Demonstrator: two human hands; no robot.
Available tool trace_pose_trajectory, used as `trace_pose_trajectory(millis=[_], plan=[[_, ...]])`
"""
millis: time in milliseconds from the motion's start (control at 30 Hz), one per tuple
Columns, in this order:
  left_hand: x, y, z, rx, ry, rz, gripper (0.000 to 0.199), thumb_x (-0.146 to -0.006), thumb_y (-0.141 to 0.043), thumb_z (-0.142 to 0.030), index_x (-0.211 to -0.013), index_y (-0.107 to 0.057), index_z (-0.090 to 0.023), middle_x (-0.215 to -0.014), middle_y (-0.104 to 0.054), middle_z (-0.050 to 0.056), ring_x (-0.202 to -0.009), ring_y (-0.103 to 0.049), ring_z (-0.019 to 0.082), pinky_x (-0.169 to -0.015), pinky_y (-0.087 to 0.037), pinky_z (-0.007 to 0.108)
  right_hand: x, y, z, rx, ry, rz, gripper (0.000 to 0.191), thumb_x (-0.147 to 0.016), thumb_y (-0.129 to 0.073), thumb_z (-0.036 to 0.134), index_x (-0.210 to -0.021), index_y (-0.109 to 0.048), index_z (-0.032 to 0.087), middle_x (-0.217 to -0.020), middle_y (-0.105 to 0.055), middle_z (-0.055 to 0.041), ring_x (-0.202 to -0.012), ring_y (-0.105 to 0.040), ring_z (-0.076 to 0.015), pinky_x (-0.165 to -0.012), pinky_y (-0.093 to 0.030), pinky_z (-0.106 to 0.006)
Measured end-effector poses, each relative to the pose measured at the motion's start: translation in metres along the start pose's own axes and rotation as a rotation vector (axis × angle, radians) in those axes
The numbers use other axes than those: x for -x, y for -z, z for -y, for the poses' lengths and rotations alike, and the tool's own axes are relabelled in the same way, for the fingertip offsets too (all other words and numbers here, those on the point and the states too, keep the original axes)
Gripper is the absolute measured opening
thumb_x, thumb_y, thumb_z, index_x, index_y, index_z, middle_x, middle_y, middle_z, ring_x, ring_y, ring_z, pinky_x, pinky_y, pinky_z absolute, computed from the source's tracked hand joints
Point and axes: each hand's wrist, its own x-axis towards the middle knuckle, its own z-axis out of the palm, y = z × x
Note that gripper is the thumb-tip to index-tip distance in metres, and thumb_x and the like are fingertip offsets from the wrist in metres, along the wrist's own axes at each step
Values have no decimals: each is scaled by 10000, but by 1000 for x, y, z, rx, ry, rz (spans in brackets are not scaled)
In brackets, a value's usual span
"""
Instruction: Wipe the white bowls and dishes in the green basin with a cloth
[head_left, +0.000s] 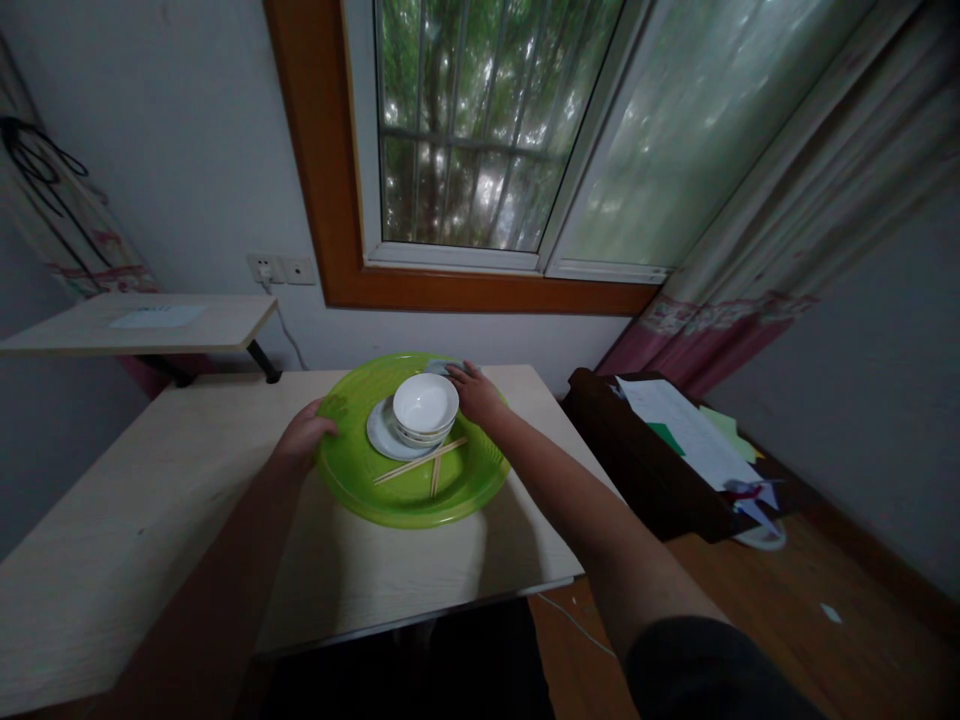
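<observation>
A round green plastic basin (352, 488) is over the table, with its left rim gripped by my left hand (304, 436), thumb over the edge. In the basin, a stack of white bowls (426, 404) rests on a white plate (379, 434). Wooden chopsticks (409, 466) lie crossed in front of the bowls. My right hand (477, 396) reaches over the basin's far right side, fingers closed on a grey cloth (441, 367) at the far rim, just behind the bowls. The cloth is partly hidden by the hand.
The basin is above a pale wooden table (420, 570). A raised shelf (217, 318) with a paper sheet stands at the back left. To the right, a dark wooden cabinet (622, 440) carries papers (686, 430). A window (480, 140) and wall sockets (281, 269) are behind.
</observation>
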Motion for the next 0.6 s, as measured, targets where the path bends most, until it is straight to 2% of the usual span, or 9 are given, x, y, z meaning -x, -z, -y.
trace_pose_trajectory(millis=[133, 233, 300, 367, 467, 533, 600], plan=[[-8, 3, -5, -72, 35, 1, 587, -484, -735, -131, -1069, -755, -178, -867, -792, 60, -807, -775, 308, -638, -591, 347, 6, 2, 0, -17, -6, -10, 572, -1015, -546, 56, -1536, -745, 185, -1581, -733, -170, -1615, -560, -304, -1465, -136, -620], [-13, 4, -5, -88, 47, 16, 581, -477, -707, -153, -1056, -741, -182, -879, -792, 60, -808, -770, 306, -645, -575, 344, 20, 12, 3, 20, -43, 86, 468, -1050, -536, 102, -1426, -812, 146, -1576, -734, -183, -1601, -568, -307, -1445, -224, -567], [-15, 4, -3, -91, 48, 11, 604, -468, -692, -158, -1070, -735, -183, -882, -791, 54, -792, -764, 296, -648, -572, 340, 31, 21, 7, 56, -65, 179, 383, -1056, -564, 141, -1281, -874, 132, -1455, -802, -196, -1555, -604, -315, -1421, -272, -529], [-17, 5, -1, -98, 50, -6, 631, -460, -677, -147, -1088, -734, -181, -888, -793, 52, -783, -761, 289, -650, -572, 335, 43, 29, 13, 76, -73, 240, 325, -1046, -600, 167, -1138, -910, 144, -1268, -867, -196, -1431, -692, -324, -1395, -305, -517], [-18, 5, 0, -108, 52, -33, 643, -458, -670, -125, -1096, -733, -176, -896, -796, 54, -790, -764, 288, -665, -575, 334, 56, 41, 24, 73, -95, 291, 314, -1051, -607, 196, -1086, -917, 162, -1148, -884, -195, -1242, -783, -322, -1273, -444, -496], [-18, 5, 0, -111, 51, -24, 639, -457, -676, -121, -1092, -733, -174, -904, -795, 56, -794, -763, 287, -679, -579, 340, 61, 47, 29, 58, -125, 338, 329, -1070, -591, 225, -1120, -911, 164, -1148, -881, -205, -1200, -805, -322, -1138, -528, -458], [-17, 5, 0, -108, 44, -15, 627, -462, -680, -129, -1085, -733, -176, -908, -795, 56, -796, -762, 284, -682, -577, 340, 63, 53, 33, 40, -149, 377, 346, -1089, -579, 263, -1138, -908, 166, -1141, -878, -217, -1181, -818, -325, -1059, -552, -434]])
